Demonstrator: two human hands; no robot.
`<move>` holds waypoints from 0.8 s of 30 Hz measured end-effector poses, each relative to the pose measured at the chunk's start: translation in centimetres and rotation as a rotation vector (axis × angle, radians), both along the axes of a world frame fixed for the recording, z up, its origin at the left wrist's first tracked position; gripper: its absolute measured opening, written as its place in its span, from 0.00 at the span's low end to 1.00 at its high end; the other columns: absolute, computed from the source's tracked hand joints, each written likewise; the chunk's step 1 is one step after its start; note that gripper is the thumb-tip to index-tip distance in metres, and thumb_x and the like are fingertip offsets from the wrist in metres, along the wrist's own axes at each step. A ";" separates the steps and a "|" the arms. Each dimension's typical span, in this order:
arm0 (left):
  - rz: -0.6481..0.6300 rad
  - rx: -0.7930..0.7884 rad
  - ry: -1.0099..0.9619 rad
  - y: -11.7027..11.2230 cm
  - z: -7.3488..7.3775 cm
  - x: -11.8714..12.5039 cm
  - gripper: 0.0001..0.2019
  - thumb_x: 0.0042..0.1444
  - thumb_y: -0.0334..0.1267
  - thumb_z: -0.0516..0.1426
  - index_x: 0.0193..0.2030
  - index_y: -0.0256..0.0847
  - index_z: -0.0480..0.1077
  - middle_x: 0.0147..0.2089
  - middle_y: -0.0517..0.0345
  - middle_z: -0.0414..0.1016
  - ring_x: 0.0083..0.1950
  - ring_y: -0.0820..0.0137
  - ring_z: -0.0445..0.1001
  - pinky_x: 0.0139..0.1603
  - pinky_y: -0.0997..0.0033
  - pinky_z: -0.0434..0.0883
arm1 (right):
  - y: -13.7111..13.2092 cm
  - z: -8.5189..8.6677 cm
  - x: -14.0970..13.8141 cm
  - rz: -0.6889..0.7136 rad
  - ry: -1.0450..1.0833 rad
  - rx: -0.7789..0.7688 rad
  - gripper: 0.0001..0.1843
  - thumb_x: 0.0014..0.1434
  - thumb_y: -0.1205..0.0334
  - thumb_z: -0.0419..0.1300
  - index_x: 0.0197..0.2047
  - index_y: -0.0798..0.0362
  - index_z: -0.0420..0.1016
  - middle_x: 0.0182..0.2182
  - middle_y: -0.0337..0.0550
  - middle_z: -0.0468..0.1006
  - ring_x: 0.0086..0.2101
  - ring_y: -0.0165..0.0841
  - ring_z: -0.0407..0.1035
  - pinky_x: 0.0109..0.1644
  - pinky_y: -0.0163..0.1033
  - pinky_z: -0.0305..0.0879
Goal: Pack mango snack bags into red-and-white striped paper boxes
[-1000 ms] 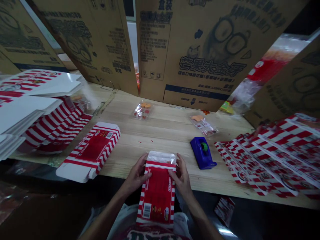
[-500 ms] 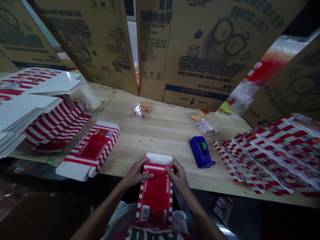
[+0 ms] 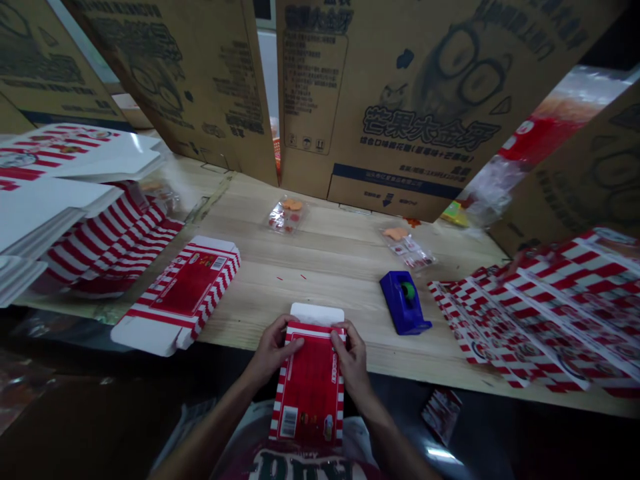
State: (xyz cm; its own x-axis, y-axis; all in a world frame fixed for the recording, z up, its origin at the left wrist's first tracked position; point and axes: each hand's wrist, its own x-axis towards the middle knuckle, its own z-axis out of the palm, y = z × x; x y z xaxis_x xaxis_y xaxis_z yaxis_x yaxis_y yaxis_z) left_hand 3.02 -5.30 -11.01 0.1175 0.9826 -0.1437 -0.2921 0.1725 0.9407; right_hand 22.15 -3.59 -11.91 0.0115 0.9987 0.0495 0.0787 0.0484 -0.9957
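Observation:
A red-and-white striped carton (image 3: 310,387) stands on end at the table's near edge, against my body. My left hand (image 3: 273,347) grips its upper left corner, thumb on the red front. My right hand (image 3: 353,357) grips the upper right corner the same way. The carton's white top flap (image 3: 317,313) stands open above my fingers.
Another striped carton (image 3: 183,293) lies flat to the left. A blue tape dispenser (image 3: 404,303) sits just right of my hands. Flat striped cartons are fanned out at right (image 3: 540,313) and stacked at left (image 3: 75,220). Two small clear packets (image 3: 285,215) lie before large cardboard boxes (image 3: 400,100).
A clear plastic bag showed at the carton's top one second ago; it is out of sight and the white flap stands there. My hands and the carton shifted slightly lower.

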 end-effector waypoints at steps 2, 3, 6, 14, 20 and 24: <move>0.029 0.073 0.108 0.7 0.2 -0.3 0.10 0.54 0.41 0.62 0.36 0.39 0.70 0.40 0.56 0.73 0.42 0.66 0.73 0.43 0.70 0.70 | 0.1 0.1 0.0 0.019 -0.027 0.033 0.13 0.62 0.52 0.57 0.30 0.51 0.68 0.31 0.39 0.71 0.36 0.34 0.66 0.44 0.37 0.63; 0.062 0.116 0.179 1.0 0.3 -0.5 0.09 0.55 0.41 0.61 0.32 0.38 0.69 0.40 0.55 0.73 0.43 0.66 0.72 0.44 0.70 0.69 | 0.2 0.1 -0.1 0.011 -0.038 0.051 0.14 0.62 0.52 0.57 0.29 0.51 0.68 0.31 0.39 0.70 0.36 0.34 0.66 0.44 0.37 0.63; 0.169 0.185 0.303 1.6 0.4 -0.5 0.10 0.55 0.39 0.60 0.27 0.38 0.68 0.39 0.56 0.71 0.43 0.68 0.70 0.44 0.72 0.67 | 0.5 0.3 -0.4 -0.071 0.009 0.053 0.10 0.59 0.53 0.60 0.38 0.50 0.69 0.31 0.38 0.71 0.34 0.33 0.66 0.40 0.36 0.63; 0.029 0.096 0.243 2.0 1.9 -1.8 0.13 0.51 0.40 0.62 0.43 0.40 0.71 0.37 0.58 0.68 0.39 0.70 0.70 0.39 0.73 0.68 | 1.6 2.9 0.7 0.222 -0.029 0.035 0.10 0.58 0.53 0.61 0.34 0.51 0.77 0.35 0.44 0.76 0.39 0.37 0.70 0.43 0.39 0.65; -0.047 0.200 0.415 2.4 2.8 -2.7 0.13 0.56 0.44 0.59 0.28 0.37 0.75 0.33 0.54 0.70 0.36 0.69 0.69 0.36 0.73 0.66 | 2.4 3.4 1.3 0.279 0.002 -0.129 0.14 0.54 0.49 0.64 0.29 0.53 0.77 0.33 0.45 0.79 0.34 0.36 0.72 0.36 0.37 0.67; -0.065 0.208 0.520 3.0 3.5 -2.7 0.07 0.49 0.40 0.63 0.30 0.38 0.78 0.29 0.57 0.72 0.32 0.70 0.70 0.33 0.73 0.65 | 3.6 3.9 1.6 0.331 -0.066 -0.167 0.10 0.46 0.57 0.68 0.29 0.53 0.78 0.25 0.40 0.78 0.26 0.33 0.69 0.30 0.35 0.65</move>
State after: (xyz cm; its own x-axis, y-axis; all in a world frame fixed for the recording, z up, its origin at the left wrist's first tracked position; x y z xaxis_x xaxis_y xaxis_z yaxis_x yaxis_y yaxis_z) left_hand 0.33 -2.28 -7.51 0.1437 0.9896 -0.0031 0.2239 -0.0295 0.9742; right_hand 23.77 0.01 -7.99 -0.3107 0.9424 -0.1242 0.1500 -0.0804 -0.9854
